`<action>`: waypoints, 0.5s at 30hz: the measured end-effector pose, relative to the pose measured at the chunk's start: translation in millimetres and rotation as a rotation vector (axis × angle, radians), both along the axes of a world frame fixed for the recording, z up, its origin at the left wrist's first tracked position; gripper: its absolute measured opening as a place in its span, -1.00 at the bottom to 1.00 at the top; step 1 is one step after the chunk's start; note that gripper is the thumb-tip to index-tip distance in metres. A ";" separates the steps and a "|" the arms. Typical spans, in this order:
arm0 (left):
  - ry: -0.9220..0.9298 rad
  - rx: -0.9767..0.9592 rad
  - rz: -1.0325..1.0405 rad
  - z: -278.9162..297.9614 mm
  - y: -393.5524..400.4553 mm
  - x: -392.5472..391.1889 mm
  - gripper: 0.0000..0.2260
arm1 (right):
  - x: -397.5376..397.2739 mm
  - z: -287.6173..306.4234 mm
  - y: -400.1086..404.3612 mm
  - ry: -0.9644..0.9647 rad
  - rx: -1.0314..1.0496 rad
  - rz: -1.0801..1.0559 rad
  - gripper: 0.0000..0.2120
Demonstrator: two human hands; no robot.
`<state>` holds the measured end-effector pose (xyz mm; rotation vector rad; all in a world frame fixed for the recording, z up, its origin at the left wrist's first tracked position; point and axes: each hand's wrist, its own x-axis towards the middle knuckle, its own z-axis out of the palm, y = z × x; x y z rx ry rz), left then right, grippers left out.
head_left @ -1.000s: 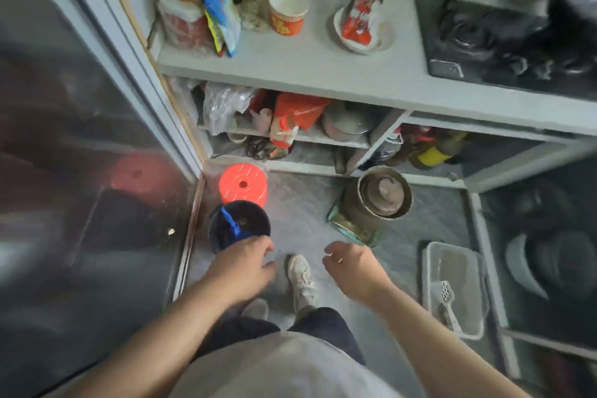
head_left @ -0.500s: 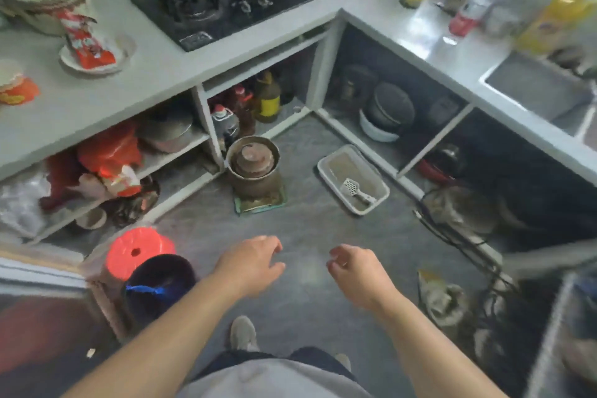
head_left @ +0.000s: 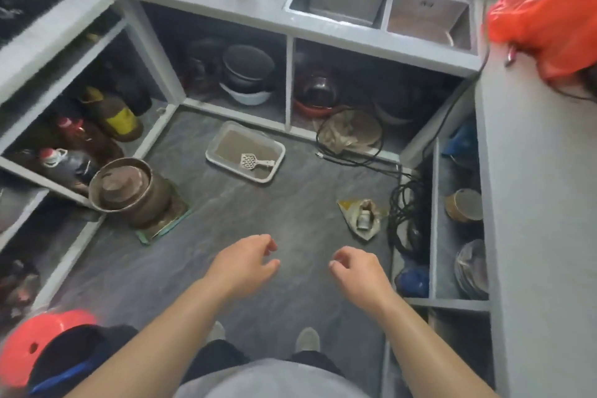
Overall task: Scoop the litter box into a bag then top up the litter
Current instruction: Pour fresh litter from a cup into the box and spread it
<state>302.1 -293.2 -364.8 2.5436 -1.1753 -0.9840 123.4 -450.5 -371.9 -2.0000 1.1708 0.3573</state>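
A shallow white litter box point(head_left: 280, 152) with brown litter sits on the grey floor ahead of me, by the open cupboards. A white slotted scoop point(head_left: 255, 162) lies inside it on the litter. An open yellowish litter bag point(head_left: 363, 217) with a small cup in it lies on the floor to the right. An orange plastic bag point(head_left: 549, 19) rests on the right counter. My left hand point(head_left: 244, 263) and right hand point(head_left: 358, 271) hang in front of me over the floor, fingers loosely curled, holding nothing, well short of the box.
A rusty metal pot point(head_left: 129, 191) stands on a mat at the left. Black cables point(head_left: 407, 213) trail along the right cupboard. A black bucket point(head_left: 71, 355) with an orange lid point(head_left: 22, 349) is at the lower left. The double sink point(head_left: 381, 0) is at the back.
My view has swung right from the stove corner toward the sink side, bringing the litter box to the centre. Both hands stay empty in front of me.
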 end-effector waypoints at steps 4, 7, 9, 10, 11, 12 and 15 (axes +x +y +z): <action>0.025 0.027 -0.025 -9.7 -37.7 -5.6 -0.70 | -19.3 -17.9 -33.0 0.025 0.038 -0.110 -0.79; 0.047 0.055 -0.024 -24.7 -60.1 5.7 -0.71 | -18.9 -36.0 -53.7 0.058 0.064 -0.169 -0.80; 0.067 0.086 -0.052 -36.7 -78.6 18.5 -0.70 | -14.6 -46.1 -68.4 0.083 0.084 -0.232 -0.81; 0.077 0.099 -0.075 -42.7 -89.6 25.8 -0.69 | -11.7 -49.8 -75.9 0.098 0.096 -0.268 -0.82; 0.090 0.109 -0.100 -48.7 -102.7 33.6 -0.69 | -8.6 -53.4 -83.8 0.116 0.105 -0.303 -0.82; 0.104 0.117 -0.124 -53.8 -116.7 41.3 -0.69 | -5.8 -56.1 -91.2 0.134 0.112 -0.339 -0.82; 0.136 0.132 -0.191 -67.0 -161.8 62.2 -0.71 | 4.5 -63.5 -113.8 0.182 0.135 -0.429 -0.79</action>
